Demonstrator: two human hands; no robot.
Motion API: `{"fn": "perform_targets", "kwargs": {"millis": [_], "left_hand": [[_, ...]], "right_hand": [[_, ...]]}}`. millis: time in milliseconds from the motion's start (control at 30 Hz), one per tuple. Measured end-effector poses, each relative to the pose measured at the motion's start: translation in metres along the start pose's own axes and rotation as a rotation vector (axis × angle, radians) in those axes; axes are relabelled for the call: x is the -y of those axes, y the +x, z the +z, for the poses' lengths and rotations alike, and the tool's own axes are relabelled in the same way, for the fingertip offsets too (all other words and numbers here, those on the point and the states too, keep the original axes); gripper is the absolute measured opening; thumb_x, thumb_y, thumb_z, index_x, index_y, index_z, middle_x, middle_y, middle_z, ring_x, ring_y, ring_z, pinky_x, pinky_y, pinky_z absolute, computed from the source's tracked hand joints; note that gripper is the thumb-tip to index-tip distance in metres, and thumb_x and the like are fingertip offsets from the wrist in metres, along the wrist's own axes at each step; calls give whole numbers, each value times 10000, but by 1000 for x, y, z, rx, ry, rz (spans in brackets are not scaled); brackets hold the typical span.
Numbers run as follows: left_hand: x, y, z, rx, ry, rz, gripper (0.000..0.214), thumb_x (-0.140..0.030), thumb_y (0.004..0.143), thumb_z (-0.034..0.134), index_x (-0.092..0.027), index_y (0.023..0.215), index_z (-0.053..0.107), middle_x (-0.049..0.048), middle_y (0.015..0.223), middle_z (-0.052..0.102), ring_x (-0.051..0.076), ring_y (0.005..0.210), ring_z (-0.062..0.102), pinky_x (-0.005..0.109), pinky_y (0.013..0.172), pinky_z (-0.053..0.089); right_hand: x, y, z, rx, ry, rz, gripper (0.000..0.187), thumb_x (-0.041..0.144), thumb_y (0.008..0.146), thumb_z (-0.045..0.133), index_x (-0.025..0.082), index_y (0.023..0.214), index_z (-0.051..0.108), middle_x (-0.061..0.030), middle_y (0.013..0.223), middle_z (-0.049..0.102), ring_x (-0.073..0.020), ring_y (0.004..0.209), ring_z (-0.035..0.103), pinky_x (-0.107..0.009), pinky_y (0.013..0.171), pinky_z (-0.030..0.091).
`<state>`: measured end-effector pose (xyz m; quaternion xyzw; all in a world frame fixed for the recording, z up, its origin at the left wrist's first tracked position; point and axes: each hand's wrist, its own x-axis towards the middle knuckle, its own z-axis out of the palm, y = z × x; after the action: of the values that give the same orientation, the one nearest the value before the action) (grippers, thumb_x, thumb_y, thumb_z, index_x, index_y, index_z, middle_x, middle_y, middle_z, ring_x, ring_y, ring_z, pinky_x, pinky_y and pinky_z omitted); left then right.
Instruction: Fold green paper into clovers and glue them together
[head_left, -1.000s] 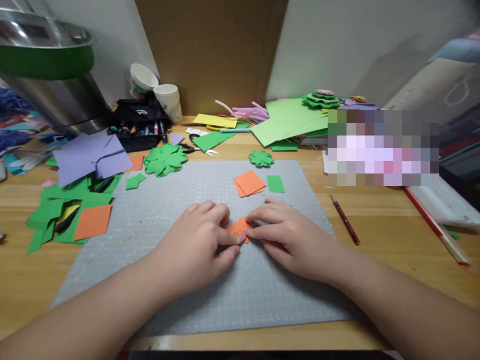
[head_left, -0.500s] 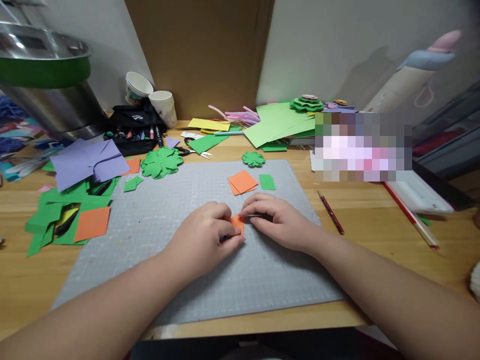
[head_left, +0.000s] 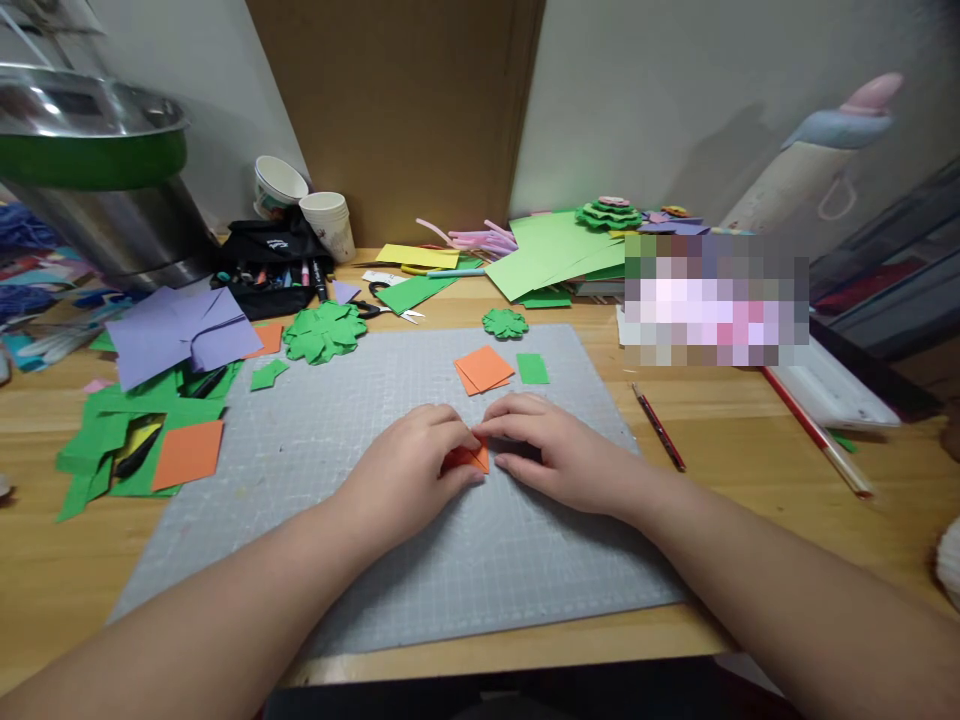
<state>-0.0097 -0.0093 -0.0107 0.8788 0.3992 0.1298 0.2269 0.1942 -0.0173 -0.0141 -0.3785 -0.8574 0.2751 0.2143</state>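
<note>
A small folded piece of orange paper lies low over the grey cutting mat, partly hidden by fingers. My left hand is closed around its left side, thumb at the lower edge. From the other side my right hand holds its upper edge with curled fingertips; its thumb rests near the right edge. Just beyond the hands are overlapping orange paper squares and a green paper rectangle. The cutting mat lies under both hands.
Green paper flowers stand at the mat's far edge. Paper scraps and a purple paper piece lie left. A pencil lies right. Scissors, a black pencil case and paper cups are behind.
The orange paper has been turned or folded between my hands and shows a lower, wider shape. My right fingertips have shifted slightly left. The camera view has moved a little.
</note>
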Motion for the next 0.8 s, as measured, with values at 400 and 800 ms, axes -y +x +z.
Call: {"fn": "perform_targets", "kwargs": {"millis": [400, 800], "left_hand": [[1, -1, 0, 13, -155, -103, 67, -177, 807, 628, -192, 830, 567, 8, 846, 586, 181, 827, 528, 330, 742, 430], [8, -2, -9, 96, -35, 60, 269, -393, 798, 668, -205, 956, 560, 73, 1104, 509, 244, 1012, 458, 410, 863, 422]], "right_hand": [[15, -4, 16, -136, -92, 296, 57, 215, 775, 647, 221, 823, 616, -58, 1078, 545, -250, 1111, 477, -468, 979, 312], [20, -5, 20, -127, -46, 266, 167, 173, 728, 688, 228, 828, 566, -24, 1047, 556, -215, 1080, 485, -424, 976, 307]]}}
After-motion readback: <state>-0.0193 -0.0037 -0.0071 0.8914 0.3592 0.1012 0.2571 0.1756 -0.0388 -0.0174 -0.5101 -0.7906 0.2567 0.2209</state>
